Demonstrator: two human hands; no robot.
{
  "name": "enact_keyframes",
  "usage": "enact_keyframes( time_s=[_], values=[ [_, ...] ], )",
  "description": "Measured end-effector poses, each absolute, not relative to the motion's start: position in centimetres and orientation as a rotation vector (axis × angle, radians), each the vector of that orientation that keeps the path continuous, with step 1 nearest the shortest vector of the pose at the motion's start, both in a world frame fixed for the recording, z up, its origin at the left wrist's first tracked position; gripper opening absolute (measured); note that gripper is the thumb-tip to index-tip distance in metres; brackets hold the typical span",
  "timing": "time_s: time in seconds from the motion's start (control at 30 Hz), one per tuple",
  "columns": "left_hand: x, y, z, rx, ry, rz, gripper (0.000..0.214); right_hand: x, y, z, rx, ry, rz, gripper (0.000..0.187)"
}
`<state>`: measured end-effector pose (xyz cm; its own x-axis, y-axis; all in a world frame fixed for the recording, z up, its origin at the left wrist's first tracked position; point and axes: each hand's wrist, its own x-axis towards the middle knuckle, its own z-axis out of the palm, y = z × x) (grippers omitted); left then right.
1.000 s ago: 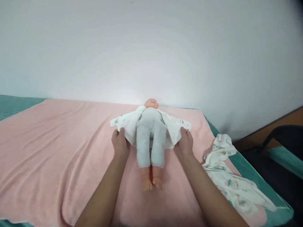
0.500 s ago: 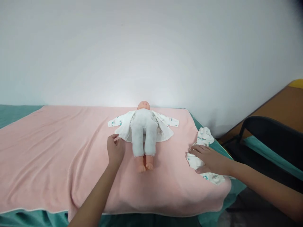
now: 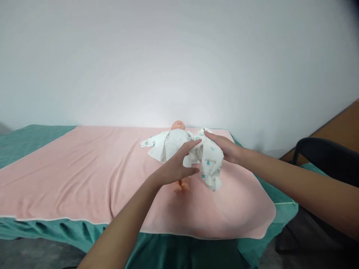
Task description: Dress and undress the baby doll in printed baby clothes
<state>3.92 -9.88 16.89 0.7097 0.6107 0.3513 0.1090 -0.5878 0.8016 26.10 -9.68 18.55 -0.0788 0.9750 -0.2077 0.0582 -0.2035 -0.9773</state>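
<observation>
A baby doll (image 3: 178, 126) lies on its back on a pink blanket (image 3: 84, 168), wearing an open white printed shirt (image 3: 157, 144). My right hand (image 3: 224, 147) holds a second white printed garment (image 3: 209, 162) bunched up above the doll's legs. My left hand (image 3: 175, 166) reaches in from below with fingers stretched toward that garment, touching its edge. The doll's feet (image 3: 181, 185) show just beneath my left hand; its legs are hidden.
The pink blanket covers a bed with a teal sheet (image 3: 33, 138) showing at the left and front edges. A white wall stands behind. A black chair (image 3: 322, 153) and wooden floor lie at the right.
My right hand picked the printed garment up off the bed's right side and carried it over the doll. My left hand left the shirt's edge and moved to the garment.
</observation>
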Motion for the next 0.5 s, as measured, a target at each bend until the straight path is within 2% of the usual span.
enact_keyframes(
  time_s=[0.07,0.1,0.2,0.27,0.43,0.5],
  values=[
    [3.7,-10.3,17.6,2.143,0.499,0.861,0.078,24.3,-9.2,19.0,-1.226,-1.090,1.553,0.046],
    [3.6,-10.3,17.7,2.149,0.507,0.954,0.068,23.5,-9.0,19.0,-1.173,-1.067,1.623,0.045],
    [3.3,-9.7,18.1,2.108,0.673,1.310,0.019,21.5,-9.1,18.6,-1.132,-1.100,1.756,0.036],
    [3.1,-9.3,18.8,2.074,0.841,1.429,0.004,20.6,-9.3,18.5,-1.205,-1.209,1.742,0.030],
    [3.2,-9.1,22.5,2.088,1.138,1.492,0.009,20.0,-9.9,21.3,-1.290,-1.586,1.274,0.021],
    [3.5,-8.9,23.7,2.077,1.232,1.400,0.014,20.1,-10.2,23.5,-1.187,-1.628,1.177,0.026]
  ],
)
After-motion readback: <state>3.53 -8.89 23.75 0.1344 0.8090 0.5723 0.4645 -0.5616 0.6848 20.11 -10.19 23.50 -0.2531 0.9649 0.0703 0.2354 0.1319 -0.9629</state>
